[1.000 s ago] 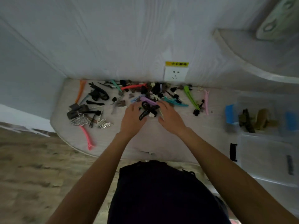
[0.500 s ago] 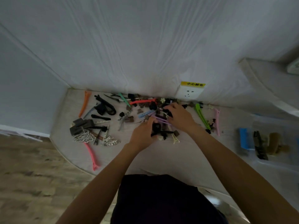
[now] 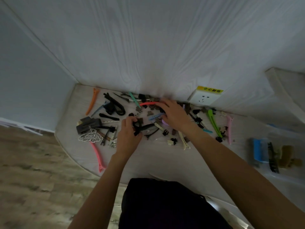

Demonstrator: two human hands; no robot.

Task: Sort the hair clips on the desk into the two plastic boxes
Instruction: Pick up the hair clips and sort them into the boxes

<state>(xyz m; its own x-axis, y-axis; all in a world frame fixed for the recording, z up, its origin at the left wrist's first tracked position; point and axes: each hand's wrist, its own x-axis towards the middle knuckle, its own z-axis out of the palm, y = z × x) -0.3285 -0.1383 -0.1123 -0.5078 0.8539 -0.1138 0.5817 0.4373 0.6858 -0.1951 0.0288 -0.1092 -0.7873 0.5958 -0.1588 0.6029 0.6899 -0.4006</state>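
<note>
Many hair clips lie scattered on the pale desk (image 3: 165,161) along the wall: an orange clip (image 3: 92,103), a pink clip (image 3: 97,154), a green clip (image 3: 213,123), a white butterfly clip (image 3: 90,138) and several black ones. My left hand (image 3: 127,138) is closed on a black clip (image 3: 139,128) in the middle of the pile. My right hand (image 3: 175,114) reaches further back, fingers spread over the clips beside a red clip (image 3: 148,103); whether it grips anything is hidden. A clear plastic box (image 3: 280,139) with blue latches (image 3: 257,151) stands at the right, holding a black and a brown clip.
A white wall socket (image 3: 205,97) with a yellow label sits on the wall behind the pile. A shelf (image 3: 287,90) juts out at the upper right. The desk's curved front edge drops to a wooden floor (image 3: 33,171) on the left.
My right hand has moved from the middle of the pile back toward the wall. My left hand has kept the black clip and shifted slightly left. The view has tilted down and left.
</note>
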